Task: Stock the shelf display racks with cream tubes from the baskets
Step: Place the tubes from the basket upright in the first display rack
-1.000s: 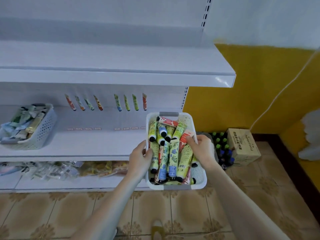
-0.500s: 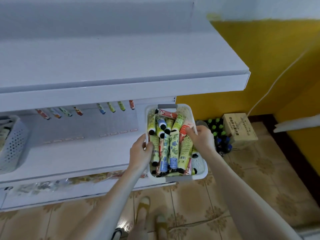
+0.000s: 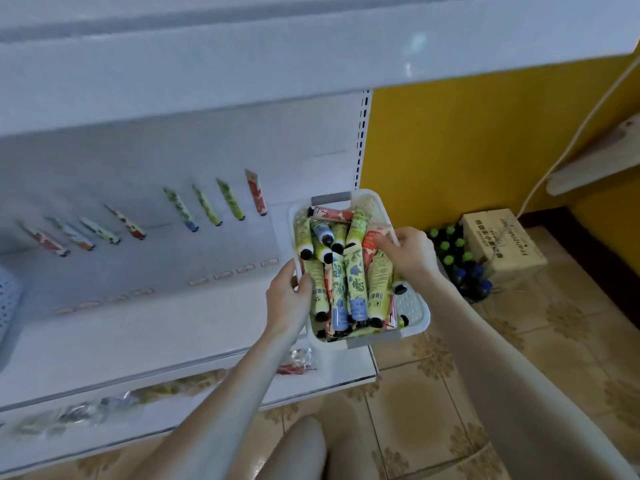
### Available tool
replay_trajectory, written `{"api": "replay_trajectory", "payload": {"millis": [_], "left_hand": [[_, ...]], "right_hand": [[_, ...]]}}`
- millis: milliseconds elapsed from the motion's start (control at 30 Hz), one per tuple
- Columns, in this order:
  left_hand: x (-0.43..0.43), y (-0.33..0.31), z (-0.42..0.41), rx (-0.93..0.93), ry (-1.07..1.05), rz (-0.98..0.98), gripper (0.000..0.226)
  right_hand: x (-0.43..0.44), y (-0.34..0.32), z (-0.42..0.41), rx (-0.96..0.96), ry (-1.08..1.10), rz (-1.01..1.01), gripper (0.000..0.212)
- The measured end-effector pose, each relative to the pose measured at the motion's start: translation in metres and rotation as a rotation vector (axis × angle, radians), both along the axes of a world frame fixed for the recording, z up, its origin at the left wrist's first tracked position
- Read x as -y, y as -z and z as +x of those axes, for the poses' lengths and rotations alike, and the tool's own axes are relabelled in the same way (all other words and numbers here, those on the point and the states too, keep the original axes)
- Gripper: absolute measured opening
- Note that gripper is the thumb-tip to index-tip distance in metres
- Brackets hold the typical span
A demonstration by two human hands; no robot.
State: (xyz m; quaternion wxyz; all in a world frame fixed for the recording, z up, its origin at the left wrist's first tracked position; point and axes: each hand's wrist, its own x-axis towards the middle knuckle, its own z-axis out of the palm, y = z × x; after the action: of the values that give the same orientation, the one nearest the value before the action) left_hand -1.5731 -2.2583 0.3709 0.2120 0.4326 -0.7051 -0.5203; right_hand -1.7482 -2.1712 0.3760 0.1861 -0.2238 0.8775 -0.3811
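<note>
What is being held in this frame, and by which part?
The white basket of cream tubes: left hand grips its left rim, right hand its right rim.

left hand (image 3: 289,297): bare | right hand (image 3: 412,252): bare | forearms (image 3: 485,341): bare

Basket (image 3: 411,304): white perforated plastic, matt. Cream tubes (image 3: 355,282): smooth printed plastic, slight sheen. Shelf (image 3: 138,341): white painted metal, smooth, semi-gloss. Floor tiles (image 3: 571,323): glazed, shiny. Box (image 3: 502,240): matt cardboard.
</note>
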Motion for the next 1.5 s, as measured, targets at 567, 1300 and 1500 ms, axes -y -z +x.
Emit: {"api": "replay_trajectory", "payload": {"millis": [567,1300,1500], "left_hand": [[0.044,0.064,-0.024,0.001,-0.047,0.009,0.017],[0.067,0.084,-0.021,0.129,0.021,-0.297,0.026],[0.052,0.057,-0.033,0.471,0.095,-1.04,0.064]], "right_hand": [[0.051,0.065,-0.033,0.047,-0.08,-0.038,0.046],[0.06,0.065,-0.02,-0.048,-0.048,-0.082,0.049],[0.035,0.052,0.005,-0.398,-0.102,0.113,0.046]]}}
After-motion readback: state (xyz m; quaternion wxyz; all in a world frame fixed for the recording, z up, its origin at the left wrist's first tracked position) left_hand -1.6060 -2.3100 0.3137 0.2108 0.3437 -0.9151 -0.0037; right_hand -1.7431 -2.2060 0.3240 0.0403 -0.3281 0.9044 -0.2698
